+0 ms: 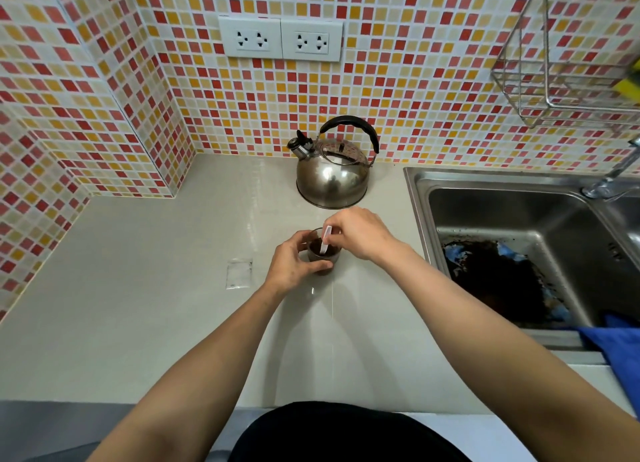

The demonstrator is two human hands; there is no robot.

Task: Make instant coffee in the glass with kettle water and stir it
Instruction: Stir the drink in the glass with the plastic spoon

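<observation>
Left hand [294, 264] fingers around glass [323, 254] of coffee, right hand [360, 235] fingers pinching white stirrer [325, 242].

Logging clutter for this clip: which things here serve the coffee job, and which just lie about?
In use: glass of dark coffee, held by left hand; white stirrer in right hand; kettle.
Lying about: empty sachet, blue cloth, sink, wire rack.
</observation>
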